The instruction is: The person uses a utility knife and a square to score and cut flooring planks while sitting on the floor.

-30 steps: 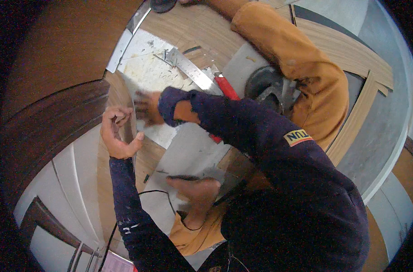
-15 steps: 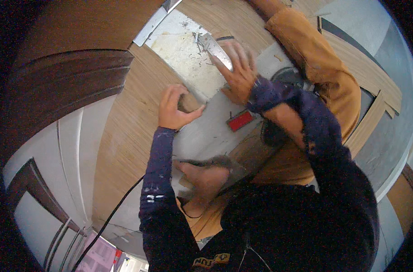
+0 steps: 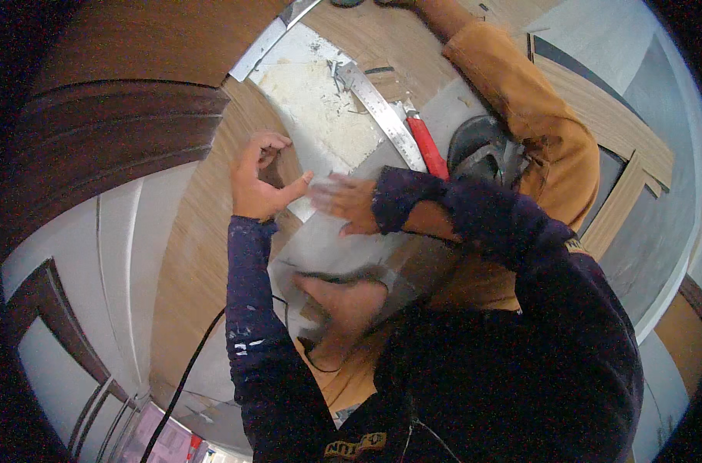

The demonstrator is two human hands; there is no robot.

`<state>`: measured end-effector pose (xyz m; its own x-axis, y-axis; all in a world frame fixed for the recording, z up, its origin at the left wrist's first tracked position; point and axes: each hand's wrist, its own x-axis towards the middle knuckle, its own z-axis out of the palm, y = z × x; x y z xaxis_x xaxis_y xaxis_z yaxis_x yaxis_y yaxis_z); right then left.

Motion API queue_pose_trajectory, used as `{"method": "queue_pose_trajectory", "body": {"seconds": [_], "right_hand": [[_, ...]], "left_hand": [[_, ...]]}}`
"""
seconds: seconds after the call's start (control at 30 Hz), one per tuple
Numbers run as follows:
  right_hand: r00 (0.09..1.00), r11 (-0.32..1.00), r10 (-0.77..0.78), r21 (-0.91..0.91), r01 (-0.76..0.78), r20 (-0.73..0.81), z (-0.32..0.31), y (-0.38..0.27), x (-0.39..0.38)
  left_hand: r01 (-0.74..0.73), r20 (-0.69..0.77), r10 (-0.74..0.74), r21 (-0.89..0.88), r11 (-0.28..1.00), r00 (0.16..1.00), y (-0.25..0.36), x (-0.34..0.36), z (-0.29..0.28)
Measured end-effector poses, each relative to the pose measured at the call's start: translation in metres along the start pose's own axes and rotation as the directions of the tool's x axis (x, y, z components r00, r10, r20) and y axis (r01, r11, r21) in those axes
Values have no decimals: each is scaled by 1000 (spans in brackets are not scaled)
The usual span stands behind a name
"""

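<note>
My left hand (image 3: 262, 177) has thumb and fingers curled on the edge of a brown wood-look piece (image 3: 288, 166) beside the pale, scuffed strip of bare subfloor (image 3: 297, 92). Just right of it, my right hand (image 3: 343, 202) is spread, blurred at the fingertips, low over a grey sheet (image 3: 324, 243); whether it touches cannot be told. Beyond it lie a steel ruler (image 3: 378, 108), a red-handled tool (image 3: 424, 147) and small dark scraps (image 3: 339, 76).
Wood-look flooring (image 3: 189, 255) runs along brown steps or panels (image 3: 119, 131). My orange-trousered leg (image 3: 551, 131) stretches right, beside a black round object (image 3: 474, 143). Cut planks (image 3: 613, 212) lie far right. My bare foot (image 3: 343, 301) is below my hands; a black cable (image 3: 181, 393) runs lower left.
My right hand has moved from over the ruler down-left toward my left hand, uncovering the ruler and red tool. My left hand shifted right, then slightly back up-left; the view shifted too.
</note>
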<state>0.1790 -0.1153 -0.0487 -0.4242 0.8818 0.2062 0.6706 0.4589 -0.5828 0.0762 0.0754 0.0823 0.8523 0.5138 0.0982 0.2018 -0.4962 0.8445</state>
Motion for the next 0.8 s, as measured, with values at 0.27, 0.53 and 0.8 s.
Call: {"method": "queue_pose_trajectory", "body": {"seconds": [0.27, 0.53, 0.8], "right_hand": [[801, 744, 512, -305, -594, -311, -83, 18, -45], [786, 817, 539, -37, -575, -302, -81, 29, -34], [787, 794, 575, -79, -603, -223, -48, 100, 73]], "left_hand": [[-138, -1, 141, 201, 970, 990, -23, -18, 45], [-63, -61, 96, 410, 910, 993, -80, -62, 93], [499, -400, -323, 492, 713, 858, -87, -101, 69]]}}
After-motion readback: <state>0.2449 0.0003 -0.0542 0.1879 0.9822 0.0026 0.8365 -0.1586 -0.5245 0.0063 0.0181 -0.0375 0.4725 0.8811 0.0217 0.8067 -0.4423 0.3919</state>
